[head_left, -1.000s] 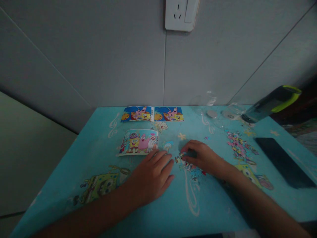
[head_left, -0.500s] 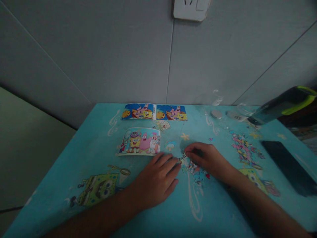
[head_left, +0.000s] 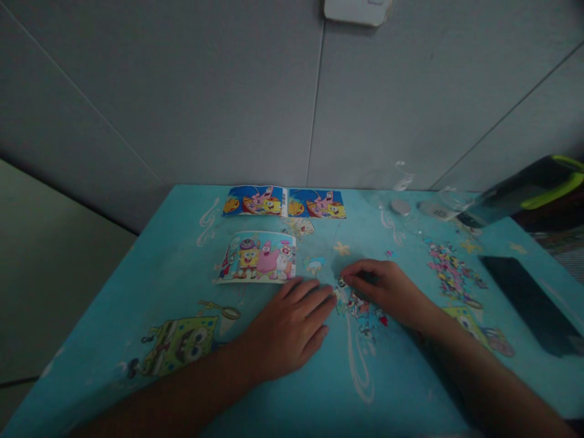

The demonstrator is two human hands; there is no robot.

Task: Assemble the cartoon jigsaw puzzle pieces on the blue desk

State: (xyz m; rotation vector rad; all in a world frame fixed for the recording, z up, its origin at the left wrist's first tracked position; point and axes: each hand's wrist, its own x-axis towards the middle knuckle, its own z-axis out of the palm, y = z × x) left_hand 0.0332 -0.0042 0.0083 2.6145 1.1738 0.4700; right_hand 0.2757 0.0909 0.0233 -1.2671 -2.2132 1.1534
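My left hand point(head_left: 296, 325) lies palm down on the table, fingers stretched out. Its fingertips reach the left edge of a loose pile of small jigsaw puzzle pieces point(head_left: 364, 310). On the far side of that pile, my right hand point(head_left: 376, 286) pinches a small puzzle piece point(head_left: 343, 281) between thumb and index finger, close to the tabletop. A cartoon picture card point(head_left: 258, 258) rests just beyond my left hand. Two blue picture cards point(head_left: 317, 204) stand side by side farther back.
A second heap of pieces point(head_left: 451, 271) lies right, beside a dark flat object point(head_left: 531, 304). Clear containers point(head_left: 449, 204) and a round grey lid point(head_left: 400, 207) are at the back right, near a dark bottle with a lime-green strip point(head_left: 511, 194). The patterned teal tablecloth point(head_left: 150, 274) meets a grey wall.
My left fingertips have shifted slightly right, covering a small brownish piece that showed beside them. The right hand keeps its pinch at nearly the same spot. The camera view has tilted down a little.
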